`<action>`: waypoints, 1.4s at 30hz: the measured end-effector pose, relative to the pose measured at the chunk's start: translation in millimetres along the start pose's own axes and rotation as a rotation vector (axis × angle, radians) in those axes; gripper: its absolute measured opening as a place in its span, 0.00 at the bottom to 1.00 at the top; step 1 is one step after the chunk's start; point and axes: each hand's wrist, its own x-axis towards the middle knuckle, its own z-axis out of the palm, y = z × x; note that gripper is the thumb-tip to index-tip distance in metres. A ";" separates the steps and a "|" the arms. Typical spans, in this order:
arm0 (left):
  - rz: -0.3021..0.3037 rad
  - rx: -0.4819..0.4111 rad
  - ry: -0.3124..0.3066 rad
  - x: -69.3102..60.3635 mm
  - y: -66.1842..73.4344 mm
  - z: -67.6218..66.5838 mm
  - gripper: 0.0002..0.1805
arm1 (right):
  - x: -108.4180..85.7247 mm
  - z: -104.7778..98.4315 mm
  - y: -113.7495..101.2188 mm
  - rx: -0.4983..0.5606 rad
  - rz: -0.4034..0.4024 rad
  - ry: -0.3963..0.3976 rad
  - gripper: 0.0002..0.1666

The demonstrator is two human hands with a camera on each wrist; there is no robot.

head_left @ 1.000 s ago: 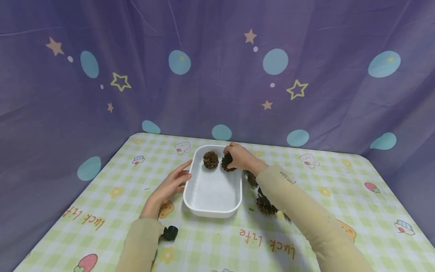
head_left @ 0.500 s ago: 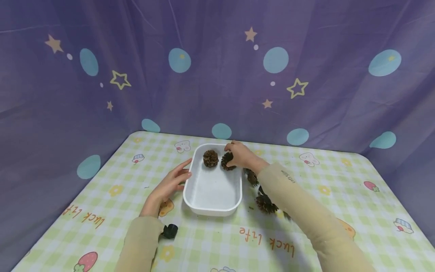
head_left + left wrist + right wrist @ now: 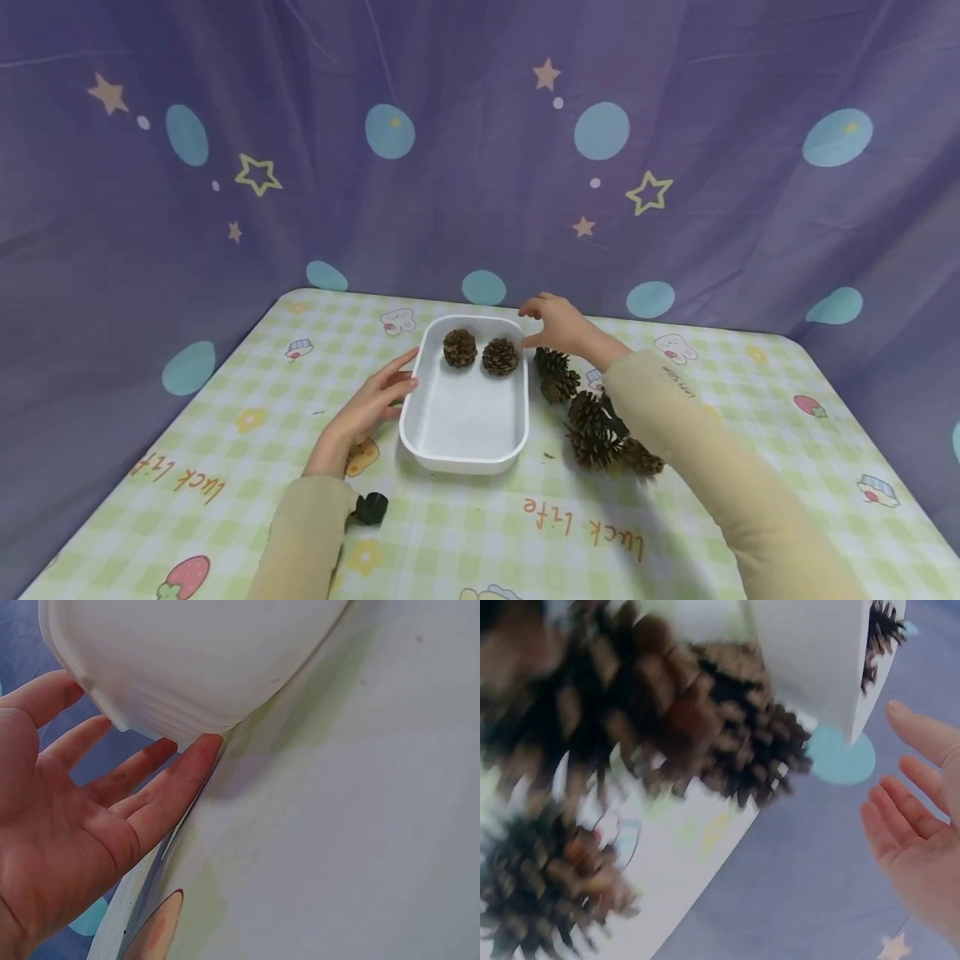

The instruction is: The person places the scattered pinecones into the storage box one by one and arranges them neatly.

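Note:
A white tray [image 3: 463, 421] stands mid-table with two brown pine cones at its far end, the left pine cone [image 3: 460, 347] and the right pine cone [image 3: 500, 357]. My left hand [image 3: 372, 402] touches the tray's left side, its fingertips against the wall in the left wrist view. Beyond the tray's far right corner hovers my right hand [image 3: 562, 323], fingers spread and holding nothing; the right wrist view also finds it bare. Several more pine cones [image 3: 592, 433] lie in a cluster right of the tray, partly hidden by the right forearm.
A green checked tablecloth [image 3: 465, 533] with printed pictures covers the table. Behind it hangs a purple curtain [image 3: 480, 167]. A small black object [image 3: 370, 508] shows beside the left sleeve.
My right hand has let go of the right pine cone, leaving it in the tray, and moved out to the right past the rim. My left hand stays at the tray.

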 end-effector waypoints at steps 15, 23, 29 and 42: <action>0.015 0.012 -0.005 -0.3 -1.7 0.0 0.33 | -48.9 -8.0 42.8 0.101 0.013 0.007 0.29; 0.014 0.009 -0.011 0.0 -1.6 -0.9 0.32 | -66.6 -7.4 66.5 0.165 0.059 -0.008 0.31; 0.015 0.011 -0.013 -0.8 -0.2 -1.0 0.32 | -85.0 -8.5 77.9 0.179 0.060 0.020 0.30; 0.018 0.011 -0.013 -0.4 -1.1 -1.2 0.33 | -117.1 -0.3 101.7 0.296 0.093 0.023 0.32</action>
